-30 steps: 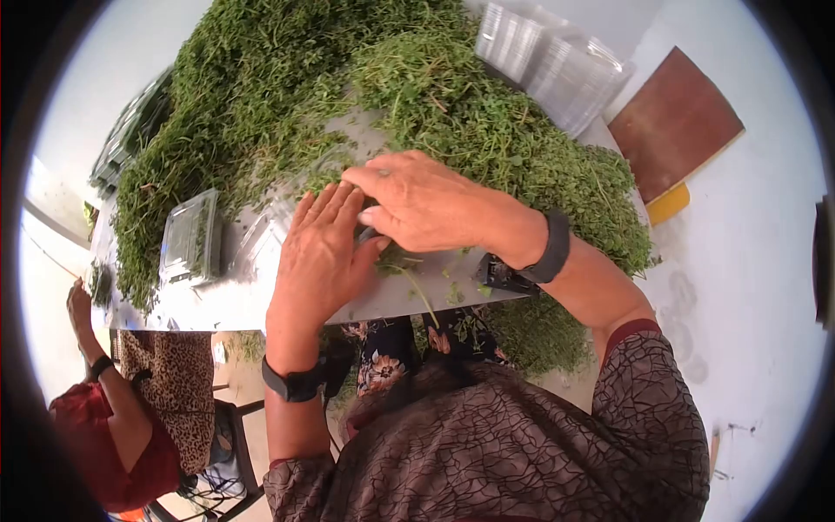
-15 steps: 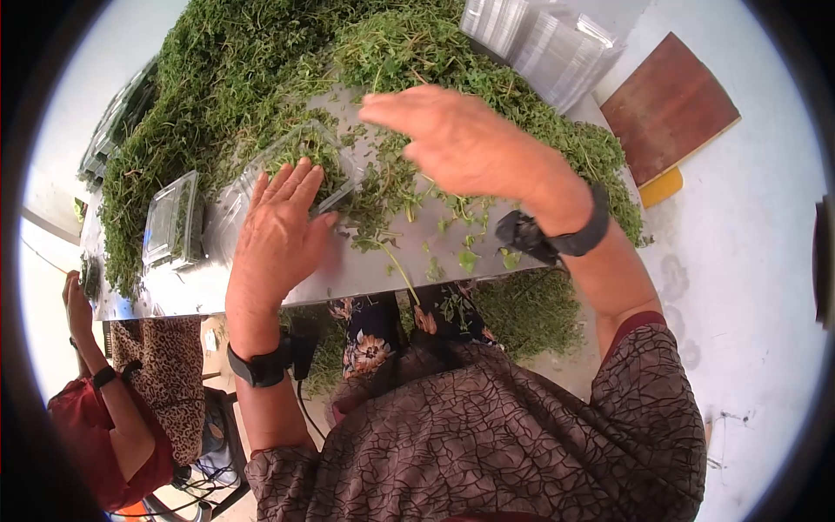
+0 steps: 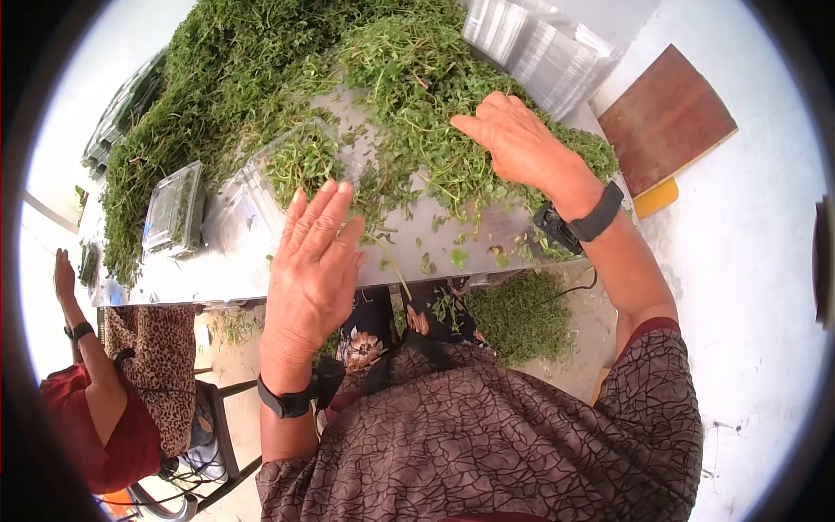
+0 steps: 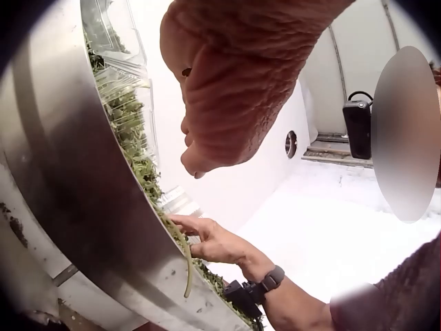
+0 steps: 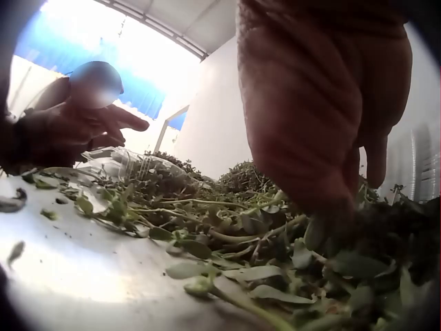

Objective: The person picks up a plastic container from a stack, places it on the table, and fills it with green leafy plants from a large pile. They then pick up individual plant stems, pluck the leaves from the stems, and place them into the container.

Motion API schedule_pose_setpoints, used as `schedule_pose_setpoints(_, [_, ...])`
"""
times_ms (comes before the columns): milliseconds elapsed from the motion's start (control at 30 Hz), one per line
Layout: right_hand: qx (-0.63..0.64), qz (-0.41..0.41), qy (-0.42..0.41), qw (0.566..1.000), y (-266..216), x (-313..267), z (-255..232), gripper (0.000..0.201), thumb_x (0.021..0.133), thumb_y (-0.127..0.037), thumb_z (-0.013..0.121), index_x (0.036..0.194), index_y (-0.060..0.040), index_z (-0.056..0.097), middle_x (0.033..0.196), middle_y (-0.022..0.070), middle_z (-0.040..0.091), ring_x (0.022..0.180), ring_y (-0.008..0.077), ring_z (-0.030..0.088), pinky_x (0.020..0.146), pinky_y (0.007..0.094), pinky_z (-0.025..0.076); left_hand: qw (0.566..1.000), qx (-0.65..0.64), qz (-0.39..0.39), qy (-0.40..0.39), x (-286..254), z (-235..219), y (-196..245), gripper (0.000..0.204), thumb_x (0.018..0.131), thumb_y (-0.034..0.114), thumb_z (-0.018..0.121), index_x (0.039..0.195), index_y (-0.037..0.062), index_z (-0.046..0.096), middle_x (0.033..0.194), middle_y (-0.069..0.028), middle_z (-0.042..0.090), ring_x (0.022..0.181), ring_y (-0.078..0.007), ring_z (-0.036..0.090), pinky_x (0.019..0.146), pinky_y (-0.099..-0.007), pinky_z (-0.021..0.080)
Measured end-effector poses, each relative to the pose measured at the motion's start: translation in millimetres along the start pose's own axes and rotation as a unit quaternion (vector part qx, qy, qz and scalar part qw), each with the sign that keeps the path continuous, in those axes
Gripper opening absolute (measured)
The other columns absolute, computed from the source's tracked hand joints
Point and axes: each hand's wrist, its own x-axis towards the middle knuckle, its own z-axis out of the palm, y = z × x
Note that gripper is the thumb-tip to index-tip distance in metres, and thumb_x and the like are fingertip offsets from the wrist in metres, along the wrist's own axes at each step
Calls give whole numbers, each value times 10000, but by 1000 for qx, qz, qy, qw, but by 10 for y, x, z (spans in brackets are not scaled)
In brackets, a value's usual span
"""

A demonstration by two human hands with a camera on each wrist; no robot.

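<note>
My left hand (image 3: 313,274) hovers, fingers straight and holding nothing, close in front of a clear plastic clamshell box (image 3: 341,150). The box lies unfolded on the table with a small heap of leafy green sprigs (image 3: 304,163) in it. Over the right part of a large pile of the same greens (image 3: 452,122) is my right hand (image 3: 522,143), its index finger stretched out. In the right wrist view that hand (image 5: 317,117) points down at the sprigs, its fingertips partly hidden. The left wrist view shows its fingers loosely spread at the greens.
A closed clear box (image 3: 174,209) stands at the left on the metal table (image 3: 252,283). Filled boxes (image 3: 126,117) are stacked beyond it; clear plastic containers (image 3: 539,56) stand at the back right. A brown board (image 3: 670,122) leans beside the table. Another person (image 3: 104,409) is at the left.
Both hands were together over the box. The right hand has swung right to the greens pile; the left has lifted off the box toward the table's front, uncovering the sprigs in it.
</note>
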Motion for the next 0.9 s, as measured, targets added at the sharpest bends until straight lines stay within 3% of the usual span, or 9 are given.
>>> schedule_pose_setpoints(167, [-49,17,-28,998,55,2,-18,145,719,54,590,824,-30,645,791,87,518,894,269,461,864,395,390,1000,-10,-11,-12,-89,26,52,282,718,-30,615,996,-1,647,1321,-134,514,1276,-302,439,1101,-497,284])
schedule_pose_setpoints(367, [13,-54,174,983,192,-7,-70,103,721,29,588,805,-6,635,855,142,565,933,294,524,799,427,428,1000,-15,-8,-9,-148,78,22,268,698,-44,613,961,-6,646,1312,-142,520,1259,-302,457,1092,-499,300])
schedule_pose_setpoints(467, [143,-5,221,965,142,34,-221,99,756,7,589,854,14,604,770,185,575,812,331,590,684,455,455,999,-37,-1,0,-105,93,35,285,685,-54,606,963,-2,649,1310,-147,521,1251,-309,466,1089,-501,304])
schedule_pose_setpoints(533, [157,128,150,968,11,30,-404,87,819,-44,586,858,27,554,635,185,548,631,366,590,572,445,450,993,-115,-15,4,-43,95,77,297,709,-33,602,1001,4,648,1276,-153,549,1224,-316,493,1082,-498,312])
schedule_pose_setpoints(567, [155,124,152,968,-22,41,-431,87,819,-44,586,858,27,554,635,185,548,631,366,590,572,445,450,993,-114,-15,8,-8,98,99,297,709,-33,602,1001,4,648,1276,-153,549,1224,-316,493,1082,-498,312])
schedule_pose_setpoints(700, [259,150,190,935,-71,94,-402,151,862,-107,586,807,18,520,578,154,550,579,323,613,527,402,442,959,-278,-60,20,151,109,111,290,831,85,574,1107,17,627,1201,-144,607,1127,-274,580,1023,-428,388])
schedule_pose_setpoints(800, [334,139,238,901,-246,126,-401,165,868,-128,589,794,6,529,587,151,569,584,285,630,522,380,448,872,-448,-194,-27,315,82,186,374,925,208,541,1250,23,548,1220,-126,596,1094,-144,556,914,-293,426])
schedule_pose_setpoints(833, [353,158,241,890,-330,140,-413,157,869,-133,587,796,-2,540,587,152,574,590,271,638,523,373,454,874,-446,-195,-22,367,131,211,374,925,208,541,1250,23,548,1220,-126,596,1094,-144,556,914,-293,426])
schedule_pose_setpoints(900, [307,142,252,907,-458,153,-395,139,860,-132,582,802,-9,552,596,147,588,587,287,633,524,371,469,791,-576,-200,47,482,263,250,443,939,223,533,1313,-6,467,1250,-143,566,1170,-174,508,963,-288,398])
